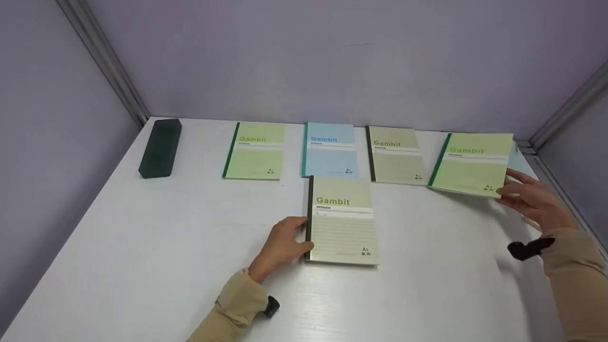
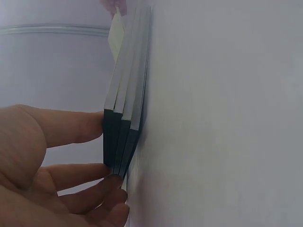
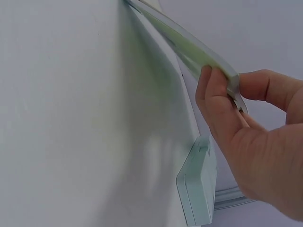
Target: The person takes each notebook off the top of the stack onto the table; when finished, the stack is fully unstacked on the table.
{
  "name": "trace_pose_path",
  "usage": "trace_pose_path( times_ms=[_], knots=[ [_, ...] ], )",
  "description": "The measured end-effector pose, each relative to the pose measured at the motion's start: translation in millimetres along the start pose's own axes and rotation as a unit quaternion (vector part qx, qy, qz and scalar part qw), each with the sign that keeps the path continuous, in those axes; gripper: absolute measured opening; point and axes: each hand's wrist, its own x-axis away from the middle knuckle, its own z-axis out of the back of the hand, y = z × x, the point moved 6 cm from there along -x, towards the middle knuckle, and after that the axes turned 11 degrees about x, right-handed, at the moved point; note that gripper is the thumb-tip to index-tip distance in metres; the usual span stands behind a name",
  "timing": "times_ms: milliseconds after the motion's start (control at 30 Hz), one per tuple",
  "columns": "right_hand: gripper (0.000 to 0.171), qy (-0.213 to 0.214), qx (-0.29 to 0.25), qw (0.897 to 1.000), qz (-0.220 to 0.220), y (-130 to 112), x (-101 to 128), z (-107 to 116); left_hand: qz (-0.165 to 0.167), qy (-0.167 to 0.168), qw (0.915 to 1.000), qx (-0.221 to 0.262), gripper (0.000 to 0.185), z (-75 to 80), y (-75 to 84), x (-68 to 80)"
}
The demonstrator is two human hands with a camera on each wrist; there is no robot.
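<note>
Near the middle of the white table lies a stack of several notebooks with a beige "Gambit" notebook [image 1: 343, 237] on top. My left hand [image 1: 283, 242] touches its dark spine side, with thumb and fingertips spread along it. The left wrist view shows the stacked spines [image 2: 120, 142] slightly stepped. At the far right, my right hand [image 1: 534, 199] pinches the right edge of a green notebook [image 1: 475, 175] between thumb and fingers. The right wrist view shows this green notebook [image 3: 189, 47] tilted, its held edge raised off the table.
Along the back wall lie a green notebook [image 1: 255, 161], a blue notebook [image 1: 330, 159] and a beige notebook [image 1: 396, 164], side by side. A dark green box [image 1: 161, 147] stands at the back left. A pale mint box [image 3: 196, 187] sits by my right hand, partly hidden in the head view.
</note>
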Motion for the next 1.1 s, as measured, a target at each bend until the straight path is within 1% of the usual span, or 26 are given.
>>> trace_pose_path(
  times_ms=[100, 167, 233, 300, 400, 433, 533, 567, 633, 733, 800, 900, 967, 1033, 1100],
  knots=[
    [0.093, -0.01, -0.018, 1.0, -0.001, 1.6, -4.1, 4.7, -0.007, -0.005, 0.9999, -0.008, 0.055, -0.3, 0.5, 0.6],
    [0.093, -0.017, -0.021, 1.0, -0.002, 2.9, -6.3, 8.1, -0.002, -0.01, 0.9999, -0.005, 0.055, -0.7, -0.3, 0.7],
    [0.083, -0.02, -0.023, 1.0, -0.008, 4.3, -8.0, 11.9, 0.007, -0.016, 0.9999, -0.002, 0.056, -0.5, -0.7, 0.9],
    [0.065, -0.017, -0.007, 1.0, -0.017, 5.4, -9.2, 15.6, 0.016, -0.02, 0.9997, 0.0, 0.057, -0.4, -1.5, 1.1],
    [0.04, -0.02, -0.001, 0.999, -0.025, 5.8, -13.2, 19.6, 0.028, -0.023, 0.9993, 0.002, 0.058, -0.1, -2.7, 1.4],
    [0.041, -0.021, 0.004, 0.999, -0.027, 5.7, -15.1, 20.3, 0.029, -0.024, 0.9993, 0.002, 0.058, -0.2, -3.2, 1.3],
    [0.073, -0.033, 0.028, 0.999, -0.031, 3.9, -22.5, 21.0, 0.031, -0.025, 0.9992, 0.001, 0.058, -0.5, -4.5, 1.3],
    [0.083, -0.034, 0.045, 0.998, -0.032, 2.8, -24.9, 21.0, 0.031, -0.025, 0.9992, 0.001, 0.058, -0.5, -4.8, 1.4],
    [0.094, -0.036, 0.072, 0.996, -0.036, 0.8, -29.0, 20.9, 0.03, -0.024, 0.9992, 0.0, 0.058, -0.4, -4.3, 1.0],
    [0.094, -0.036, 0.118, 0.992, -0.041, -2.5, -34.7, 20.3, 0.032, -0.024, 0.9992, -0.002, 0.058, -0.2, -3.7, 0.4],
    [0.092, -0.028, 0.156, 0.986, -0.045, -4.6, -38.5, 19.6, 0.035, -0.024, 0.9991, -0.003, 0.058, -0.5, -3.7, 0.0],
    [0.087, -0.012, 0.218, 0.975, -0.047, -7.6, -43.5, 18.2, 0.038, -0.025, 0.999, -0.007, 0.059, -0.8, -4.0, -0.6],
    [0.083, -0.001, 0.258, 0.965, -0.045, -9.4, -46.9, 16.5, 0.041, -0.025, 0.9988, -0.006, 0.059, -1.0, -4.0, -0.3],
    [0.079, 0.013, 0.284, 0.958, -0.038, -10.6, -50.6, 15.1, 0.04, -0.025, 0.9989, -0.009, 0.058, -0.9, -4.0, -0.2],
    [0.077, 0.04, 0.294, 0.955, -0.031, -11.3, -54.4, 14.2, 0.042, -0.025, 0.9988, -0.008, 0.058, -0.9, -3.8, 0.4]
  ],
)
